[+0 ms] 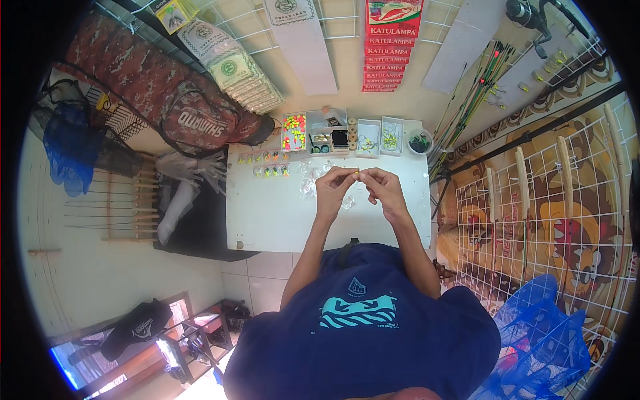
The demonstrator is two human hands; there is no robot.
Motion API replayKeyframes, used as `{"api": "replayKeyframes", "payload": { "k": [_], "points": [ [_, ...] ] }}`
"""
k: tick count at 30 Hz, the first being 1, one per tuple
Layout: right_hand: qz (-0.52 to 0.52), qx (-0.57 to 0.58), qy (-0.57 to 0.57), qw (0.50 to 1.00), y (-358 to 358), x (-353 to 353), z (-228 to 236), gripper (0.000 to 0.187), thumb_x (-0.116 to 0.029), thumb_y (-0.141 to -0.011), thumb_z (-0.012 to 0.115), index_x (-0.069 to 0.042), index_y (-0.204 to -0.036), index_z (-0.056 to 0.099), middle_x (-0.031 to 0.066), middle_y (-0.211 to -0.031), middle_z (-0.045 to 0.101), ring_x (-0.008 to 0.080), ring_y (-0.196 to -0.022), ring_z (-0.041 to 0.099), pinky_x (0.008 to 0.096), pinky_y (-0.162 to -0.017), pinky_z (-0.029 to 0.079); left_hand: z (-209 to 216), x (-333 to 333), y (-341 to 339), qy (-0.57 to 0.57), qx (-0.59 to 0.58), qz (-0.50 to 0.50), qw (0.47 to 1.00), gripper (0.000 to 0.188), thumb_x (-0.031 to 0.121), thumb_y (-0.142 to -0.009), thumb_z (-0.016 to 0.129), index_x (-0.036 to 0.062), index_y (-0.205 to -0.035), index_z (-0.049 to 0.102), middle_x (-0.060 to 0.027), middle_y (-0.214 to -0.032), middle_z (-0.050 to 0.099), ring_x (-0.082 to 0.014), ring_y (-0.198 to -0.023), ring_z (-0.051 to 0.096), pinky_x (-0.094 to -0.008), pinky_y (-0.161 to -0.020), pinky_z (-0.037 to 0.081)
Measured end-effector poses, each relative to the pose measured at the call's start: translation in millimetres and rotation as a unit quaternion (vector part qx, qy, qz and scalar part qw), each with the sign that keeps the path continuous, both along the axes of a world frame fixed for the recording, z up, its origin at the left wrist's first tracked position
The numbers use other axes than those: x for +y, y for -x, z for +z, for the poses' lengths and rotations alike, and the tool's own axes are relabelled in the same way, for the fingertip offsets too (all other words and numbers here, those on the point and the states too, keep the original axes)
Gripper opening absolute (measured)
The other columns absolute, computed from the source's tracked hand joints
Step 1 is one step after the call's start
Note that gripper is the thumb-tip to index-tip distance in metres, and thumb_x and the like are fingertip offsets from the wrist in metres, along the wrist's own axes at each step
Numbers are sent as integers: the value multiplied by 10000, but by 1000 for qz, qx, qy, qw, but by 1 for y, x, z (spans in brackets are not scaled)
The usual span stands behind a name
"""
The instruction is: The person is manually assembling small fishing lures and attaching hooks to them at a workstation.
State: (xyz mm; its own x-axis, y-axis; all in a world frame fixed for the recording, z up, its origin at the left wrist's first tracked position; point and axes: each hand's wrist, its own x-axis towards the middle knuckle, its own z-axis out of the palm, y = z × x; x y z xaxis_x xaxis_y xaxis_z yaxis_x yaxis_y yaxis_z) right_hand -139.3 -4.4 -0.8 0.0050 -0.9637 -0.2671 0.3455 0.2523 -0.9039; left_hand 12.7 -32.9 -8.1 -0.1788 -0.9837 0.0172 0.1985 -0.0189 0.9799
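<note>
Over the white table (267, 220), my left hand (335, 191) and my right hand (385, 191) meet fingertip to fingertip. Both are closed in a pinch on a tiny yellowish piece (357, 175), too small for its kind to show. Clear plastic packets (309, 179) lie just left of my left hand, and another clear packet (348, 202) is on the table between my wrists. Farther left, small bright-coloured pieces in packets (271, 171) are laid out in two rows.
Along the table's back edge stand a tray of bright beads or floats (294, 133), a compartment box with spools (331, 148), white boxes (369, 137) and a round tub (420, 141). Fishing rods (470, 100) lean at the right. A camouflage bag (193, 120) hangs at the left.
</note>
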Motion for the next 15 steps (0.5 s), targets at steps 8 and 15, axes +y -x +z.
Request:
{"api": "replayKeyframes", "payload": {
  "k": [8,15],
  "points": [
    [72,142,-57,986,20,17,-41,194,-210,-848,712,-32,-924,697,7,-756,638,43,-524,479,201,-409,357,-2,-7,-5,-57,-1,49,997,156,60,-879,679,-12,-1018,686,-72,-974,691,-100,-862,608,-228,-752,472],
    [0,246,-66,967,77,-14,-104,103,-121,-846,654,-51,-900,705,10,-738,634,64,-493,506,220,-372,408,-12,-7,-19,-105,-26,68,992,200,74,-873,687,-22,-1048,680,-118,-950,703,-139,-918,647,-244,-814,488]
  ]
}}
